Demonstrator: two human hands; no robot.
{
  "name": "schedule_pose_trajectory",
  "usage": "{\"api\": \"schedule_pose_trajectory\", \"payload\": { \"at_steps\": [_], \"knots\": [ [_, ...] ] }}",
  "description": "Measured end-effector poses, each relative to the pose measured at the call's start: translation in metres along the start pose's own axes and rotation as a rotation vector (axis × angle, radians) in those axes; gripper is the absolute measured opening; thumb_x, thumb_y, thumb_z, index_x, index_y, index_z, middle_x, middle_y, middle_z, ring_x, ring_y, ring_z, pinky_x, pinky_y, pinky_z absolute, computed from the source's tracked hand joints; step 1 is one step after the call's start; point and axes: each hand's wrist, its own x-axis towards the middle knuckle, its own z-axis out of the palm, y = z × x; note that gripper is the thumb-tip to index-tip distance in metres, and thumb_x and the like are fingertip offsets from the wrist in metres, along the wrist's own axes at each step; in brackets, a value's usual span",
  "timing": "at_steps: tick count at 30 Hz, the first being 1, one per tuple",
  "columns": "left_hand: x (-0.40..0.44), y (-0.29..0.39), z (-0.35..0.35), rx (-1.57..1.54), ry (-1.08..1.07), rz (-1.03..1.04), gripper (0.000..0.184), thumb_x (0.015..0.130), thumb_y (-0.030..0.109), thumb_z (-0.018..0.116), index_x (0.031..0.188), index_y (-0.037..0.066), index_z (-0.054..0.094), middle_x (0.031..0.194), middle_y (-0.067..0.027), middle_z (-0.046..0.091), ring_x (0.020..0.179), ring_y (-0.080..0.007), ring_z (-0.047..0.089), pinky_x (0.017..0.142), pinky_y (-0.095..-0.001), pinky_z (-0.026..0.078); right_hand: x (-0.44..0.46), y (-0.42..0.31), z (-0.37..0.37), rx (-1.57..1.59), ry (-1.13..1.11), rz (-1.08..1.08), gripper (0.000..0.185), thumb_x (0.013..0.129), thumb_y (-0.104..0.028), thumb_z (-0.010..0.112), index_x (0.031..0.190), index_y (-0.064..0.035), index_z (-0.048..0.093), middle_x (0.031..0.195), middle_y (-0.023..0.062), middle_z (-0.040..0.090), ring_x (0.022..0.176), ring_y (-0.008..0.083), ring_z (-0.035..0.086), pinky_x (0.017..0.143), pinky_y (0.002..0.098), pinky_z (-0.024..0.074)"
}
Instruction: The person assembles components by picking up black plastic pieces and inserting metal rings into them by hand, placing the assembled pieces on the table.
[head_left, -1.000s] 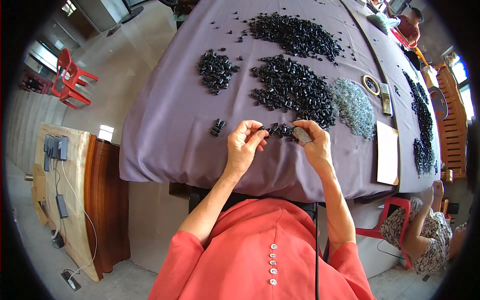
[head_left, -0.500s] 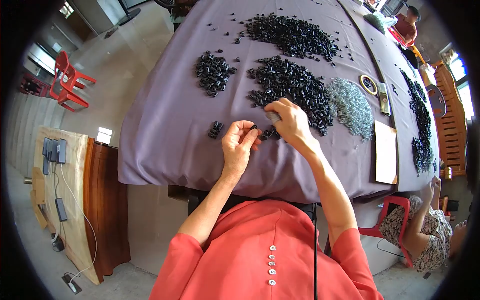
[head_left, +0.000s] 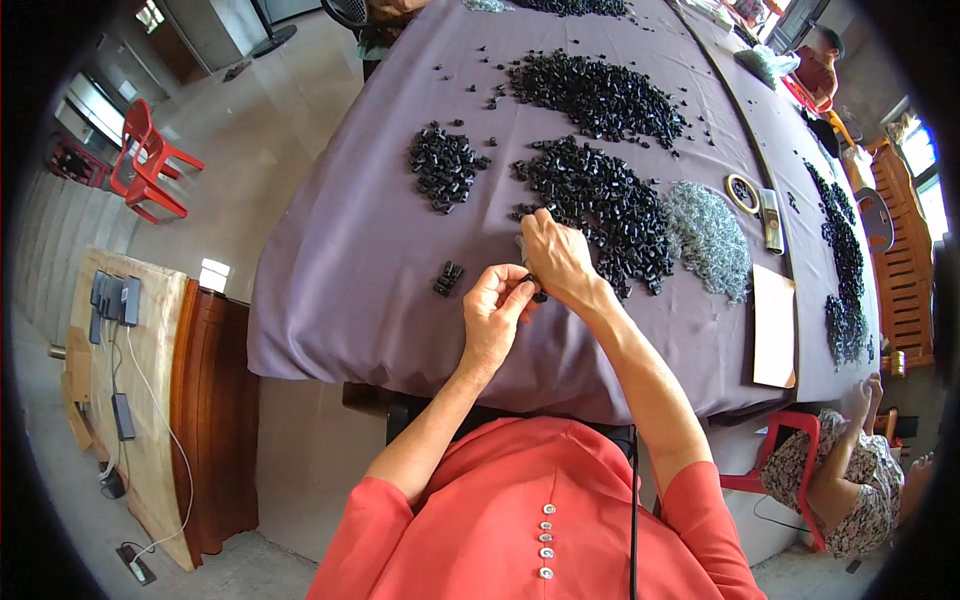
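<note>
My left hand (head_left: 494,318) is closed in a pinch over the near part of the cloth-covered table. Between its thumb and forefinger is a small black plastic piece (head_left: 529,283). Right beside it, my right hand (head_left: 560,258) has its fingers bent together close to that piece; its fingertips are mostly hidden, and I cannot make out what they hold. A small cluster of black pieces (head_left: 448,278) lies left of my left hand. Beyond my right hand spreads a large pile of black plastic pieces (head_left: 610,205), with a heap of small clear pieces (head_left: 708,240) to its right.
Further black piles (head_left: 445,165) (head_left: 600,95) lie on the purple tablecloth (head_left: 340,270). To the right are a tape roll (head_left: 742,194), a cardboard sheet (head_left: 773,325) and a long black pile (head_left: 845,260). Other people (head_left: 830,480) sit along the right side. A wooden cabinet (head_left: 210,420) stands left.
My right hand has moved left and down from the edge of the black pile to meet my left hand. My left hand keeps its pinch on the black piece. The view has shifted slightly.
</note>
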Motion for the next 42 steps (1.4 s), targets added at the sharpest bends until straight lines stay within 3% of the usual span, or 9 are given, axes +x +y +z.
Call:
{"api": "schedule_pose_trajectory", "payload": {
  "at_steps": [3,7,8,11,12,23,42],
  "knots": [
    [0.0,0.0,-0.001,0.005,0.0,-0.011,0.011,0.085,0.003,0.058,0.095,0.002,0.055,0.08,-0.0063,0.063,0.062,-0.0075,0.057,0.052,-0.0187,0.045,-0.014,0.002,-0.006,0.224,0.076,0.069,0.019,0.072,-0.009,0.059,0.084,0.0018,0.049,0.086,0.0175,0.053,0.071,0.031,0.061,0.061,0.0358,0.051],
    [-0.001,0.003,0.0,0.03,-0.009,-0.03,0.01,0.085,0.004,0.059,0.095,0.002,0.056,0.078,-0.0045,0.063,0.059,-0.0063,0.055,0.051,-0.0185,0.044,-0.043,0.002,-0.028,0.731,0.197,0.086,0.019,0.071,0.003,0.056,0.09,-0.001,0.053,0.08,0.018,0.055,0.072,0.0336,0.058,0.066,0.0366,0.0473],
    [-0.002,0.004,0.0,0.043,-0.013,-0.035,0.01,0.085,0.004,0.059,0.094,0.002,0.057,0.077,-0.0037,0.063,0.059,-0.0058,0.055,0.05,-0.0184,0.044,-0.052,0.0,-0.027,0.804,0.214,0.124,0.022,0.072,0.006,0.053,0.093,-0.002,0.056,0.074,0.0143,0.056,0.064,0.0257,0.056,0.058,0.0326,0.0456],
    [-0.003,0.008,0.002,0.118,-0.04,-0.071,0.008,0.085,0.006,0.059,0.092,0.003,0.059,0.074,-0.0013,0.063,0.056,-0.0039,0.052,0.05,-0.0174,0.043,-0.073,-0.007,-0.033,1.209,0.009,0.428,0.02,0.076,0.005,0.052,0.095,-0.0011,0.055,0.074,0.0082,0.057,0.057,0.0143,0.053,0.05,0.0271,0.0423],
    [-0.004,0.008,0.002,0.13,-0.071,-0.064,0.007,0.085,0.006,0.059,0.092,0.004,0.059,0.073,-0.0008,0.063,0.057,-0.0035,0.052,0.05,-0.0172,0.042,-0.077,-0.012,-0.032,1.384,0.037,0.419,0.015,0.082,0.003,0.05,0.096,-0.0001,0.055,0.076,0.0041,0.057,0.054,0.0064,0.048,0.046,0.0224,0.0386],
    [-0.008,0.003,0.001,0.271,-0.244,0.008,0.005,0.087,0.009,0.058,0.09,0.005,0.059,0.073,0.0008,0.061,0.059,-0.0028,0.049,0.052,-0.0176,0.04,-0.103,-0.012,-0.017,1.529,0.092,0.395,0.007,0.087,-0.001,0.052,0.093,0.0009,0.053,0.075,0.0048,0.059,0.053,0.0067,0.05,0.048,0.0212,0.0416],
    [-0.011,0.005,0.002,0.218,-0.336,-0.016,0.005,0.085,0.009,0.061,0.084,0.005,0.058,0.072,0.0002,0.061,0.058,-0.0035,0.048,0.052,-0.018,0.04,-0.106,0.001,-0.023,1.7,-0.029,0.407,0.014,0.086,-0.011,0.059,0.086,-0.0009,0.05,0.069,0.0073,0.056,0.05,0.0112,0.051,0.047,0.0246,0.0436]
  ]
}}
